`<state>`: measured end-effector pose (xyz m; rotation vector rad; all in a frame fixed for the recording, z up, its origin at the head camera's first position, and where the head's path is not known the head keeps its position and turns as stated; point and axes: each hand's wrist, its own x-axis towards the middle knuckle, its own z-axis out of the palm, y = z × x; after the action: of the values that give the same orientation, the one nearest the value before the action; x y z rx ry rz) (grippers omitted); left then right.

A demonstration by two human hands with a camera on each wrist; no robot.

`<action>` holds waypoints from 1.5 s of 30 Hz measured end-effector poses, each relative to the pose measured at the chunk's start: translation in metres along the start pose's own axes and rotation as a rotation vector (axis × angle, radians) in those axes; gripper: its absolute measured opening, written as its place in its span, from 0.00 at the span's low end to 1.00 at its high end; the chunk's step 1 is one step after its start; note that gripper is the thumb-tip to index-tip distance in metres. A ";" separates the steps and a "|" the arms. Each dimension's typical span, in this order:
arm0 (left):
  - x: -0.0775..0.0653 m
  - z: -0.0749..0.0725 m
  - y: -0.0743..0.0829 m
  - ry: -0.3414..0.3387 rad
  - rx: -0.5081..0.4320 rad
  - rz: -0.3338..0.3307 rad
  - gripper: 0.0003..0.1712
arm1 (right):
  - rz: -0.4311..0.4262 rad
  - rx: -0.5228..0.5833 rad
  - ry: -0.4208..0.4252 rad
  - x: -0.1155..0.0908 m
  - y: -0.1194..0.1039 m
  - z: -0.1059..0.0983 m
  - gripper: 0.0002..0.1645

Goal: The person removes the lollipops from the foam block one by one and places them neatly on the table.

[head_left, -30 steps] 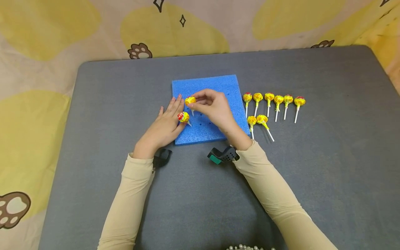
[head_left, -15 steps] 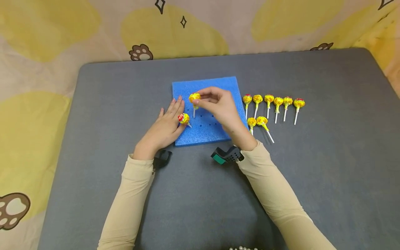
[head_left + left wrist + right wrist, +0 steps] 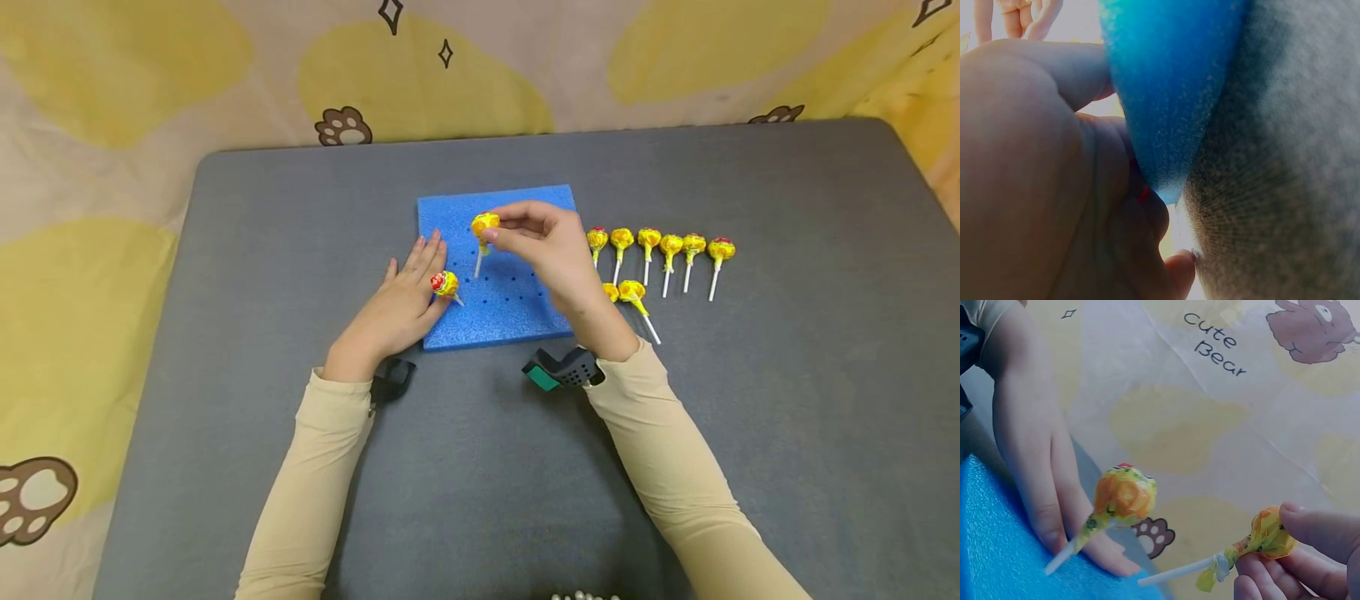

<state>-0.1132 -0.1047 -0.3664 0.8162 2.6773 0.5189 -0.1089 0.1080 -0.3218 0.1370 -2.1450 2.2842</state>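
Observation:
My right hand (image 3: 553,254) pinches a yellow-wrapped lollipop (image 3: 484,223) by its candy end between thumb and fingers. Its white stick points down, and the right wrist view shows the stick's tip free above the blue foam board (image 3: 487,329). Small dark holes dot the board's top. Flat along the board's left edge rests my left hand (image 3: 393,308), fingers straight. Beside that hand a second lollipop (image 3: 1125,497) with a red-and-yellow head stands tilted, its stick in the foam. The left wrist view shows the board's side (image 3: 1169,106) against the left hand.
Several yellow lollipops lie in two rows right of the board, such as the far-right one (image 3: 721,250) and a front one (image 3: 632,292) with its stick slanted. My right forearm partly covers the front row. A patterned cloth (image 3: 420,75) hangs behind the grey table (image 3: 810,375).
My right hand has moved right and slightly back, carrying its lollipop away from the standing one. The left hand stays on the board's edge.

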 end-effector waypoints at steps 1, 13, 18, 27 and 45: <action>0.000 0.000 0.000 0.000 -0.002 0.000 0.39 | -0.005 0.003 -0.003 -0.001 -0.001 -0.002 0.14; 0.000 0.000 0.000 0.007 -0.007 0.021 0.39 | -0.062 0.042 -0.001 -0.018 -0.011 -0.042 0.11; 0.001 0.001 0.000 0.004 -0.009 0.022 0.39 | -0.072 0.046 0.022 -0.032 -0.012 -0.066 0.10; 0.002 0.002 -0.001 -0.005 -0.006 0.019 0.39 | -0.065 0.115 0.039 -0.049 -0.013 -0.108 0.10; 0.003 0.002 -0.002 -0.004 -0.011 0.012 0.38 | 0.151 -0.363 0.064 -0.055 -0.023 -0.152 0.07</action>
<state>-0.1151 -0.1039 -0.3697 0.8302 2.6651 0.5335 -0.0620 0.2644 -0.3115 -0.1023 -2.5652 1.8869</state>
